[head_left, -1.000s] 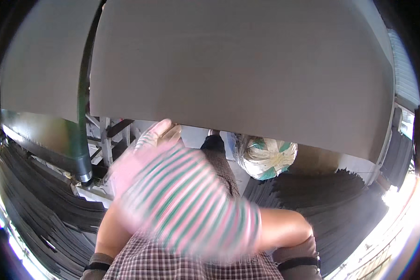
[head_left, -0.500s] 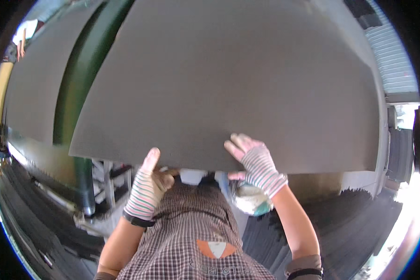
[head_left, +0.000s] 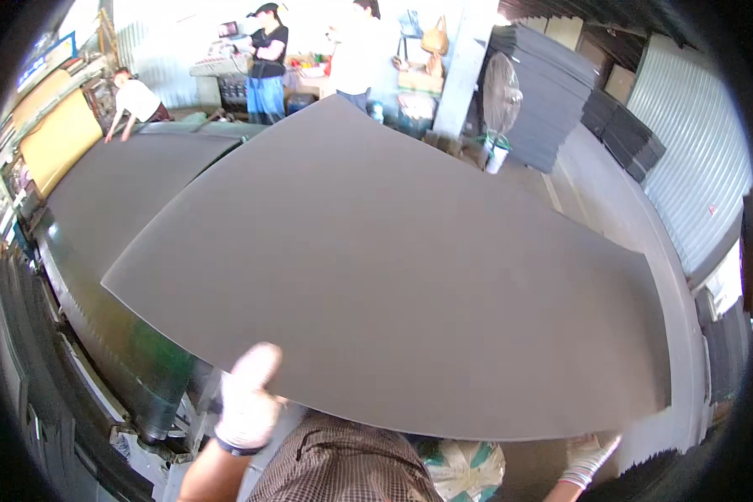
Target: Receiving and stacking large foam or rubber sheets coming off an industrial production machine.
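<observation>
A large dark grey sheet (head_left: 410, 268) is held up flat in front of me and fills most of the view. My left hand (head_left: 247, 402), in a white glove, grips its near edge at the lower left. My right hand (head_left: 590, 456), also gloved, sits under the near edge at the lower right, mostly hidden by the sheet. A second grey sheet (head_left: 117, 188) lies on the long green machine bed (head_left: 134, 360) to my left.
A person in a white top (head_left: 134, 100) leans over the far end of the machine. Two more people (head_left: 268, 58) stand at a cluttered table behind. Stacks of dark sheets (head_left: 552, 92) and a standing fan (head_left: 500, 100) are at the back right. A corrugated wall (head_left: 694, 159) runs along the right.
The view has tilted up, and the workshop and people now show above the sheet. The sheet lies flatter and lower in view. My hands have spread apart along its near edge.
</observation>
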Available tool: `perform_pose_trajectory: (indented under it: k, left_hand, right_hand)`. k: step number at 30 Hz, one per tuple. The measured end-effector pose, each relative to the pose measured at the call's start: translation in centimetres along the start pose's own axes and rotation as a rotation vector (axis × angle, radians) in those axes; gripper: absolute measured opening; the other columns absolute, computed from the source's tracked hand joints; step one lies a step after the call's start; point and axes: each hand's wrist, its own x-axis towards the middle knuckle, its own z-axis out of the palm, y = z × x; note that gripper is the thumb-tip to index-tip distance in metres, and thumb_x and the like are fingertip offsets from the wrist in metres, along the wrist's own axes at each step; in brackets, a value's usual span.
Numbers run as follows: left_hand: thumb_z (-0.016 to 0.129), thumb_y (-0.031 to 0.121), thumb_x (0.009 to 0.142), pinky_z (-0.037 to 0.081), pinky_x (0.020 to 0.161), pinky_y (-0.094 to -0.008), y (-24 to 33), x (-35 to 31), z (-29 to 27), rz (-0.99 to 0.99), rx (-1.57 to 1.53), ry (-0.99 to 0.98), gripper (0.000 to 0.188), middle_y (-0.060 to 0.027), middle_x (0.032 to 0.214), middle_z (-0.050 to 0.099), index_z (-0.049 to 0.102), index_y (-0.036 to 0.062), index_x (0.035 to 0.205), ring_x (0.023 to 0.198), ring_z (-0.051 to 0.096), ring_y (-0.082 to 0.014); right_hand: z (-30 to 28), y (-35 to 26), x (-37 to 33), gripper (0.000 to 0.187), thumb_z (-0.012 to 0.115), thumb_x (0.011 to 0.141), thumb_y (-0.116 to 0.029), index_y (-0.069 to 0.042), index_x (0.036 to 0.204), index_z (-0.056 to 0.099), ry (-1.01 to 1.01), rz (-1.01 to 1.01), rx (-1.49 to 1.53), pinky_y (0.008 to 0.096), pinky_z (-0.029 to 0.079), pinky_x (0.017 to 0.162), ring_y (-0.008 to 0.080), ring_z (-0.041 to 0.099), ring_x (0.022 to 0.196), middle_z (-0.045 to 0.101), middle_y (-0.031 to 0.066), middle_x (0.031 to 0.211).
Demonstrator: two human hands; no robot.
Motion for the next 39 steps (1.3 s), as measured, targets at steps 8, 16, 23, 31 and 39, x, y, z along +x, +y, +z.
perform_pose_trajectory:
  k: [8, 16, 23, 31, 39]
  left_hand:
    - [0.068, 0.045, 0.080, 0.050, 0.089, -0.0459, 7.4, 1.2, -27.0, -0.064, -0.198, 0.716, 0.055, -0.0131, 0.110, 0.066, 0.064, 0.0046, 0.116, 0.099, 0.062, -0.0297]
    - [0.063, 0.032, 0.090, 0.038, 0.110, -0.0452, -11.4, -5.7, -15.0, -0.642, -0.671, 0.261, 0.055, -0.0151, 0.133, 0.056, 0.048, 0.0050, 0.135, 0.124, 0.051, -0.0286]
    - [0.066, 0.028, 0.094, 0.043, 0.106, -0.0431, -16.9, -5.5, -9.7, -1.065, -0.626, 0.469, 0.047, -0.0133, 0.134, 0.055, 0.052, 0.0030, 0.131, 0.122, 0.052, -0.0255]
    - [0.068, 0.016, 0.090, 0.056, 0.089, -0.0465, -8.7, 0.1, -16.3, -0.556, -0.721, 0.526, 0.027, -0.0106, 0.106, 0.069, 0.063, 0.0026, 0.113, 0.098, 0.067, -0.0274]
    - [0.068, 0.026, 0.090, 0.052, 0.093, -0.0501, -11.6, 8.0, -24.4, -0.386, -1.003, 0.723, 0.037, -0.0116, 0.121, 0.064, 0.059, 0.0078, 0.122, 0.110, 0.061, -0.0300]
  right_hand:
    - [2.7, 2.8, -3.3, 0.068, 0.049, 0.093, -0.043, -0.004, 0.147, 0.036, -0.039, 0.093, -0.303, 0.0514, 0.041, 0.105, 0.0341, 0.046, 0.130, 0.047, 0.0161, 0.143]
    - [12.9, 28.1, -22.3, 0.053, 0.053, 0.098, -0.036, -0.003, 0.139, 0.047, -0.310, 1.548, 0.445, 0.0403, 0.037, 0.112, 0.0290, 0.048, 0.125, 0.052, 0.0120, 0.137]
    - [21.5, 20.7, -36.3, 0.055, 0.064, 0.086, -0.047, -0.005, 0.121, 0.059, -1.236, -0.050, -1.240, 0.0398, 0.042, 0.104, 0.0268, 0.056, 0.113, 0.062, 0.0099, 0.123]
    - [9.1, 4.0, -17.7, 0.068, 0.060, 0.086, -0.045, -0.006, 0.140, 0.048, -0.265, 0.115, -0.075, 0.0524, 0.032, 0.110, 0.0349, 0.043, 0.132, 0.051, 0.0147, 0.141]
    - [12.6, 16.9, -19.9, 0.054, 0.067, 0.088, -0.016, 0.000, 0.136, 0.048, -0.697, -0.087, -0.555, 0.0434, 0.044, 0.101, 0.0277, 0.054, 0.115, 0.056, 0.0179, 0.130]
